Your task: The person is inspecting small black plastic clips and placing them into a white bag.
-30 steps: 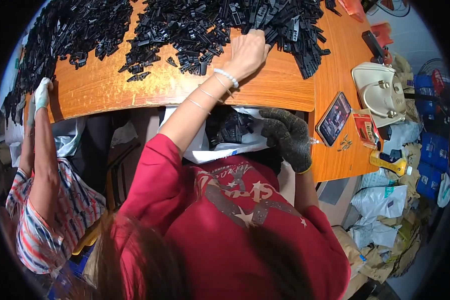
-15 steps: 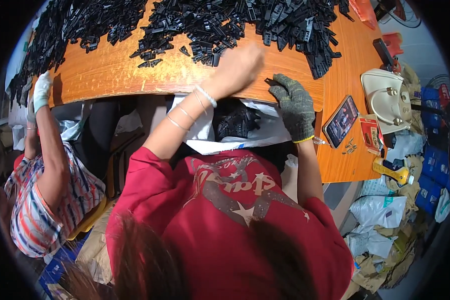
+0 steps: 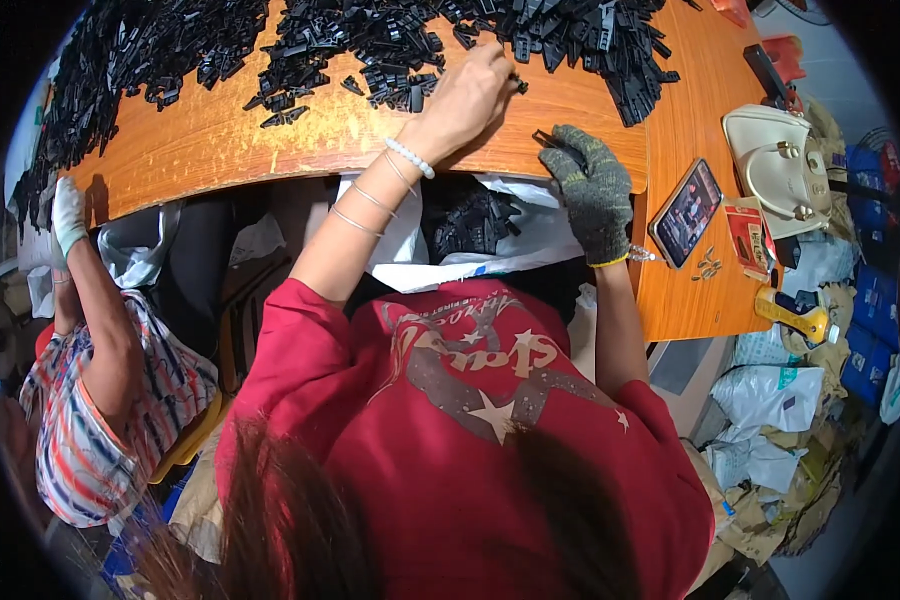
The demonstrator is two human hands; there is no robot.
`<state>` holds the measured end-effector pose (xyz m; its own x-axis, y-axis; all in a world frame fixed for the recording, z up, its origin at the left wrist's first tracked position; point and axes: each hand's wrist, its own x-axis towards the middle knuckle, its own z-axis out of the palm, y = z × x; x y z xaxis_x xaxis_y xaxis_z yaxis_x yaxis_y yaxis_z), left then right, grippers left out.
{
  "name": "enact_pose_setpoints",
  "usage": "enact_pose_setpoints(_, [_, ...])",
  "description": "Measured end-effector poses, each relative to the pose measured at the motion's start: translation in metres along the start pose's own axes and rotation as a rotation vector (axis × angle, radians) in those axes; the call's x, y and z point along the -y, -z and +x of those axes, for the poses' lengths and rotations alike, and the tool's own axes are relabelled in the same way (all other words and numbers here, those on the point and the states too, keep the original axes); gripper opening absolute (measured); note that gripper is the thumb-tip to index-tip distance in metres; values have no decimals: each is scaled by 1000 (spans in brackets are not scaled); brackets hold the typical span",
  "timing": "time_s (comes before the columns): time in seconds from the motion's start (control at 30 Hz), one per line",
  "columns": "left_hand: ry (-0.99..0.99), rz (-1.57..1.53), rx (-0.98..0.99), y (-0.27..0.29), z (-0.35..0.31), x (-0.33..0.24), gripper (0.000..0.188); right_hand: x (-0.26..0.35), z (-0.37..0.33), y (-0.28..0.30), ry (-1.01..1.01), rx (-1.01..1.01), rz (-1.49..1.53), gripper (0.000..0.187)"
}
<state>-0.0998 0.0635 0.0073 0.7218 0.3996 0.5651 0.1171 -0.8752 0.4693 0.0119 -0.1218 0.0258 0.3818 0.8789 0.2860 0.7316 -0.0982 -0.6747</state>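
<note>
Right fingers [image 3: 574, 139] clamp a black piece [image 3: 543, 136] — left fingers [image 3: 492, 64] curled, their grip unclear.

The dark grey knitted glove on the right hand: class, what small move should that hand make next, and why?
Probably lower the narrow black piece held by the gloved right hand into the open white plastic bag: the bag's mouth lies near that hand, below the brown wooden table's edge, and dark pieces already lie inside.
</note>
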Motion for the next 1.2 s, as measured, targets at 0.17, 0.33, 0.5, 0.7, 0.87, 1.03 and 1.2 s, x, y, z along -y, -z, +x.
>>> enact_pose_setpoints(0.17, [73, -256, -38, 7, -6, -25, 20, 7, 3, 2, -489, -71, 505, 25])
enact_pose_setpoints(0.33, [163, -384, 116, -4, -33, -38, 20, -3, 1, 12, -372, -14, 344, 23])
enact_pose_setpoints(0.5, [190, -320, 178, -6, -37, -32, 20, -21, 3, 21, 100, 148, -41, 25])
enact_pose_setpoints(0.7, [133, -295, 151, -7, -39, -31, 18, -19, 10, 23, 284, 195, -165, 22])
enact_pose_setpoints(0.87, [123, -258, 144, -6, -39, -31, 18, -18, 16, 25, 352, 214, -213, 23])
enact_pose_setpoints(1.03, [105, -237, 130, -8, -39, -31, 19, -10, 24, 31, 492, 289, -405, 29])
enact_pose_setpoints(1.2, [75, -246, 112, -10, -38, -32, 18, 19, 42, 27, 388, 460, -660, 22])
